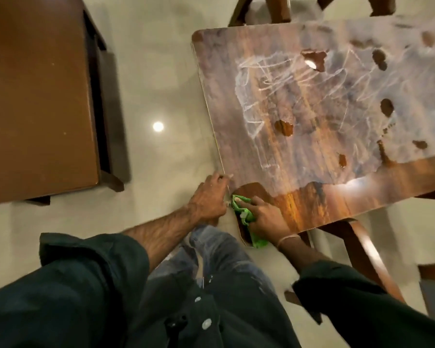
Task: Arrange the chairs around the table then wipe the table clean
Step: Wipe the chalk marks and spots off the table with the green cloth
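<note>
While the wiping step runs, the right hand [266, 218] presses flat on a bunched green cloth [245, 213] at the glossy wood-grain table's [294, 151] seven o'clock corner. The left hand [210, 197] curls at its edge, grip unclear. The next move probably calls for sweeping toward the one o'clock smears.

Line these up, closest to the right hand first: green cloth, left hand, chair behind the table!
1. green cloth, under the right hand.
2. left hand, beside it at the table edge.
3. chair, across the table.
</note>
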